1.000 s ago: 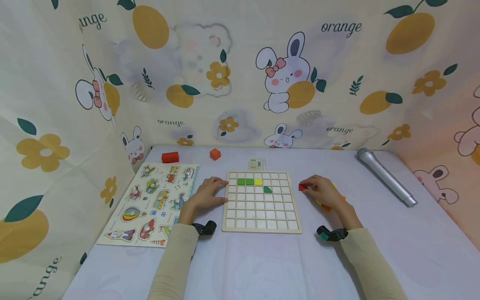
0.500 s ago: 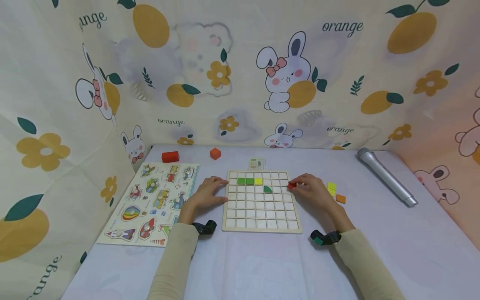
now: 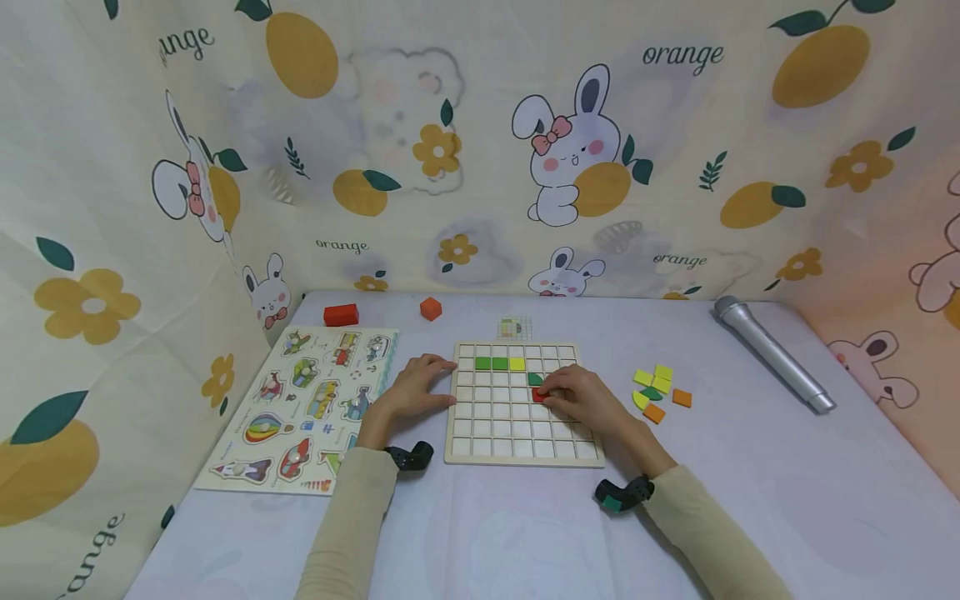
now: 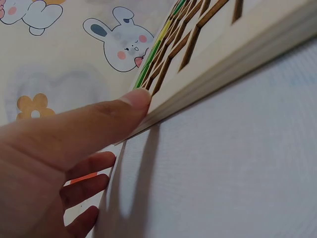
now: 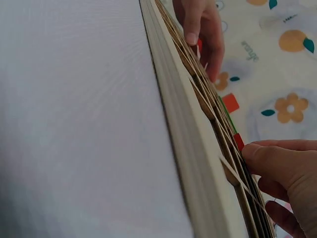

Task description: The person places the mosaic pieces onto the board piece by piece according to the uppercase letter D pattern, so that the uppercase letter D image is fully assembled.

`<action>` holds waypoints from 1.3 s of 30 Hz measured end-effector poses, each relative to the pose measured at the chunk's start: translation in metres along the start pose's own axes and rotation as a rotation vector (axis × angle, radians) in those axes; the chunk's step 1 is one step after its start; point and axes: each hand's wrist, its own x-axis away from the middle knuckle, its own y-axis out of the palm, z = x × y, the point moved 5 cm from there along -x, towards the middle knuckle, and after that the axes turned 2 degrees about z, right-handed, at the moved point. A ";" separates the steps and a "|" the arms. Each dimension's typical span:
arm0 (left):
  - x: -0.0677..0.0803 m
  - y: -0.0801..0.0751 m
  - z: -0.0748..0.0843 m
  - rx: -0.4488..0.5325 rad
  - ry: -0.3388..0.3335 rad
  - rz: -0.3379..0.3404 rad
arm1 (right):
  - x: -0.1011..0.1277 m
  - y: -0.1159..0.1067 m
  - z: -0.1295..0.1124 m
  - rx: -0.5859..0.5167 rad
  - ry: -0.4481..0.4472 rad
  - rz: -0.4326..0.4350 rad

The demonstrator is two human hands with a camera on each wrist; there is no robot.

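A wooden grid board (image 3: pixel 487 450) lies flat in the middle of the table. Two green tiles (image 3: pixel 491 363), a yellow tile (image 3: pixel 517 363) and a dark green leaf-shaped tile (image 3: pixel 534 379) sit in its upper rows. My right hand (image 3: pixel 573 398) is over the board and pinches a small red tile (image 3: pixel 537 395) against a cell just below the leaf tile; its edge (image 5: pixel 238 141) shows beside my fingertips in the right wrist view. My left hand (image 3: pixel 416 387) rests flat at the board's left edge (image 4: pixel 208 74), thumb against its side.
Loose yellow, green and orange tiles (image 3: pixel 656 390) lie right of the board. A picture puzzle board (image 3: pixel 303 408) lies at the left, a red block (image 3: pixel 341 314) and an orange cube (image 3: pixel 430 308) at the back. A silver microphone (image 3: pixel 772 353) lies at the right. Printed fabric walls enclose the table.
My right hand carried the red tile leftward from the loose pile onto the board, uncovering the pile. The left hand stayed put.
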 end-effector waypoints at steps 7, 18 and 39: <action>0.000 0.000 0.000 0.006 -0.003 0.009 | 0.000 0.003 0.000 0.033 0.012 0.019; 0.000 0.001 0.000 0.020 -0.007 0.009 | 0.005 -0.006 0.007 0.040 0.057 0.045; 0.001 0.001 0.001 0.034 -0.012 0.003 | 0.084 -0.097 0.075 0.242 0.458 0.237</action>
